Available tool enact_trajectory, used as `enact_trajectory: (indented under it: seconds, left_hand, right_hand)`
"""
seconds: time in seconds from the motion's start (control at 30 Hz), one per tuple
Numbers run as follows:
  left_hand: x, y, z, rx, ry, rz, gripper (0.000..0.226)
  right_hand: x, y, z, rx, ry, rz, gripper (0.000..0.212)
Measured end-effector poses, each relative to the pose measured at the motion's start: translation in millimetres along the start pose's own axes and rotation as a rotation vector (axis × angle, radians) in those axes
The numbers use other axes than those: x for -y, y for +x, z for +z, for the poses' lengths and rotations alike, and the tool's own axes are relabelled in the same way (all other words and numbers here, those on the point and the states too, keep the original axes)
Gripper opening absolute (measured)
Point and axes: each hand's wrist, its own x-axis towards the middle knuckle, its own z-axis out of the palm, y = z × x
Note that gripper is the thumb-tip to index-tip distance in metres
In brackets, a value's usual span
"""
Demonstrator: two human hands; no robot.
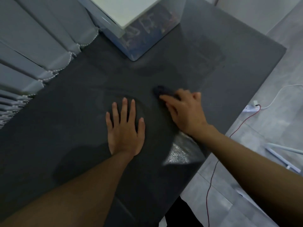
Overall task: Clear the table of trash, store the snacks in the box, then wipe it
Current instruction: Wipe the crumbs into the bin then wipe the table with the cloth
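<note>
My left hand [125, 128] lies flat on the dark grey table [73, 112], fingers straight and spread. To its right, my right hand [185, 112] presses on a dark cloth [162, 91] bunched under its fingers; the hand is blurred and the cloth shows only past the fingertips. Faint curved wipe streaks mark the tabletop around both hands. At the table's far end stands a clear plastic box [144, 36] with a white lid [124, 9]; colourful snack packets show through its wall.
Grey pleated curtains [32, 46] hang along the table's left side. The table's right edge runs diagonally past my right forearm. On the grey floor to the right lie a white power strip [251, 108], a red wire [213, 169] and a white frame [282, 154].
</note>
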Motion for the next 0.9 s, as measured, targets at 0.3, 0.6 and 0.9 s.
enact_trajectory:
  seconds: [0.3,0.6,0.9]
  left_hand:
    - [0,1,-2,0.011,0.004,0.006,0.067]
    - [1,3,-2,0.043,0.000,0.014,0.066]
    - [-1,2,-6,0.076,0.025,0.010,0.067]
  right_hand:
    - [22,38,15,0.133,0.084,-0.147,0.033]
    - [30,119,29,0.149,0.091,0.141,0.035]
    - [38,124,40,0.119,0.040,0.178,0.035]
